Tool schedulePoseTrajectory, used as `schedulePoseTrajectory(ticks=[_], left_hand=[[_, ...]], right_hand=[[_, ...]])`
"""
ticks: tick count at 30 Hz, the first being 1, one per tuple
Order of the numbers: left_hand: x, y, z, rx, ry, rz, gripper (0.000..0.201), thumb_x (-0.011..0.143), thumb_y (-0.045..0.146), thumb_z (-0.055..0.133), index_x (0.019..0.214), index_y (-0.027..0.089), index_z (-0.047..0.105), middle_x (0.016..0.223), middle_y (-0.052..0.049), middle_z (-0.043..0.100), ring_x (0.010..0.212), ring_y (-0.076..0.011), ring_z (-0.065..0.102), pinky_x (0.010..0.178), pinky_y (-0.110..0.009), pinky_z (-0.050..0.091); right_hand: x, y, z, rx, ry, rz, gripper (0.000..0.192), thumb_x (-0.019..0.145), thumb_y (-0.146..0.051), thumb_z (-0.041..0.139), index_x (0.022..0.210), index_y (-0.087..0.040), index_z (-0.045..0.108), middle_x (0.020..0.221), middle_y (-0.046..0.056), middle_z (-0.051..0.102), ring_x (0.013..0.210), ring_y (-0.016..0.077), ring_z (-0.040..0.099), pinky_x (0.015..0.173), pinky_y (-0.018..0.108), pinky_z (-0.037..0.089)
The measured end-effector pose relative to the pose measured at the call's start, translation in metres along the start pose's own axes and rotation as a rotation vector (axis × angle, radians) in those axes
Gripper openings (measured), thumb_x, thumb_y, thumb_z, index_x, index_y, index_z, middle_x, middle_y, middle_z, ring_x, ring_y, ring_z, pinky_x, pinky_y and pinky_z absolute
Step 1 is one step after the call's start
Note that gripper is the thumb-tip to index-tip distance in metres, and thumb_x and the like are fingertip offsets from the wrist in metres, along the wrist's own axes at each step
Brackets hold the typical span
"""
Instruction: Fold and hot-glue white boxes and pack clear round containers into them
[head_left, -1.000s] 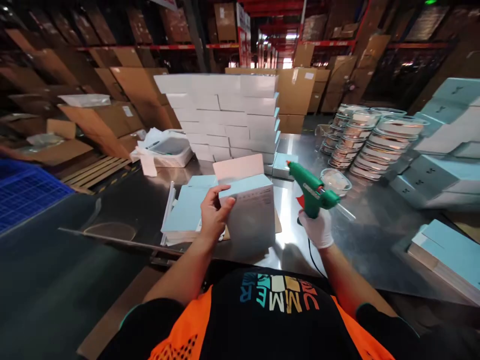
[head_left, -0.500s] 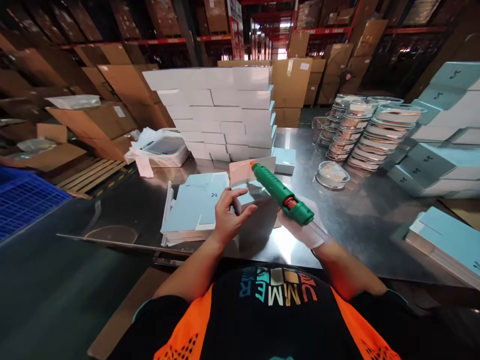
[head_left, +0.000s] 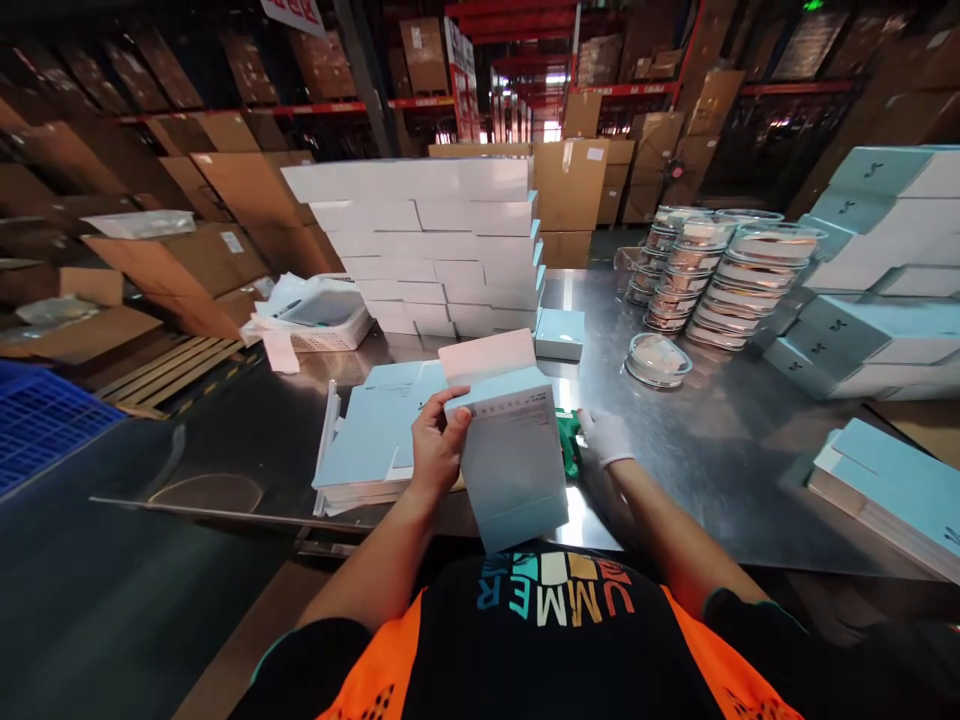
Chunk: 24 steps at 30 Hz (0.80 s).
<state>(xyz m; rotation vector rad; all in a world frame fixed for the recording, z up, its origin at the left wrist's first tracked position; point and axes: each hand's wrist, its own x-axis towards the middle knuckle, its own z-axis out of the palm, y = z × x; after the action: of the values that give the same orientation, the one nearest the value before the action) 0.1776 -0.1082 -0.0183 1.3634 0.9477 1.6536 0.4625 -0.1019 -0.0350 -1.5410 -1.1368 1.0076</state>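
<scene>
My left hand (head_left: 437, 440) pinches the left edge of a light blue carton (head_left: 514, 470), thumb on its face. The carton is tilted up in front of me, with a pale flap (head_left: 487, 355) standing at its far end and printed lines near the top of its face. To the right, my white-gloved right hand (head_left: 606, 437) is low by the table with its fingers at a green glue gun (head_left: 569, 445). The carton hides part of the glue gun. Beside my left hand is a stack of flat light blue cartons (head_left: 382, 425).
A wall of white boxes (head_left: 435, 250) stands at the back of the metal table (head_left: 720, 470), with a small blue box (head_left: 560, 333) beside it. Stacked round clear containers (head_left: 750, 285) and more blue boxes (head_left: 840, 340) are on the right. A white basket (head_left: 337, 330) sits left.
The glue gun has gone from above the carton's flap down to the table on the right, with my right hand. My left hand has closed on the carton and tilted it up.
</scene>
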Motion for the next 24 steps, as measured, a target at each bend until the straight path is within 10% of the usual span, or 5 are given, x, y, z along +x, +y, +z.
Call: schedulePoseTrajectory(ticks=[5,11,18,24], left_hand=[[0.001,-0.004,0.012,-0.012,-0.095,0.015,0.066,0.079,0.077,0.088,0.110,0.020,0.078,0.097,-0.007,0.077,0.089,-0.0249,0.073,0.077,-0.034,0.058],[0.005,-0.020,0.018,-0.072,-0.069,0.260,0.058,0.081,0.066,0.095,0.112,0.025,0.067,0.116,-0.008,0.079,0.118,-0.0284,0.078,0.108,-0.045,0.059],[0.031,0.005,-0.018,0.249,-0.390,0.619,0.017,0.102,0.044,0.080,0.107,0.028,0.081,0.115,-0.007,0.079,0.126,-0.0313,0.077,0.113,-0.053,0.058],[0.048,0.059,-0.013,0.755,-0.842,0.532,0.059,0.085,0.054,0.092,0.138,0.032,0.078,0.139,-0.015,0.079,0.132,-0.0409,0.071,0.128,-0.067,0.042]], right_hand=[[-0.013,-0.043,0.012,0.245,-0.204,-0.302,0.076,0.095,-0.077,0.070,0.150,-0.025,0.063,0.146,0.012,0.074,0.132,0.0305,0.072,0.115,0.048,0.060],[-0.017,-0.045,0.008,0.080,-0.367,-0.651,0.071,0.079,-0.071,0.095,0.127,-0.024,0.073,0.156,0.015,0.067,0.146,0.0343,0.063,0.130,0.056,0.046],[-0.030,-0.025,0.012,-0.110,-0.250,-1.153,0.016,0.113,-0.036,0.067,0.123,-0.027,0.076,0.148,0.015,0.075,0.143,0.0273,0.066,0.125,0.058,0.051],[0.003,-0.044,0.020,-0.277,-0.318,-1.059,0.077,0.101,-0.047,0.083,0.167,-0.021,0.053,0.180,0.017,0.045,0.163,0.0289,0.053,0.134,0.046,0.045]])
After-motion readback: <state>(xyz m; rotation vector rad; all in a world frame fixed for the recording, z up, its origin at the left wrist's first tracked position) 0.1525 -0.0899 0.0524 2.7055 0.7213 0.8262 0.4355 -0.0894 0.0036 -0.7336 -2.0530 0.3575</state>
